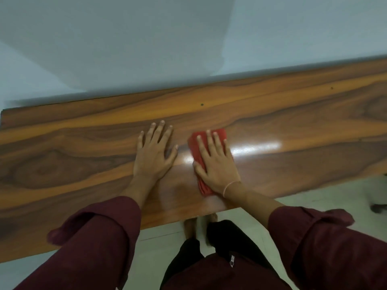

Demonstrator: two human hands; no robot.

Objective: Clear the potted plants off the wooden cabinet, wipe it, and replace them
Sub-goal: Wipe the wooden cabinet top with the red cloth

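The wooden cabinet top (pixel 73 155) runs across the view, glossy brown with dark grain. My right hand (pixel 215 164) lies flat, fingers straight, pressing a folded red cloth (pixel 196 145) onto the wood near the middle. The cloth shows beyond my fingertips and under my wrist. My left hand (pixel 155 153) rests flat on the bare wood just left of the cloth, fingers spread. No potted plants are in view.
A pale wall (pixel 125 49) rises straight behind the cabinet's back edge. Light floor tiles (pixel 293 191) lie in front at the right. A dark object (pixel 379 206) sits partly seen at the right edge of the floor. My feet stand below the cabinet's front edge.
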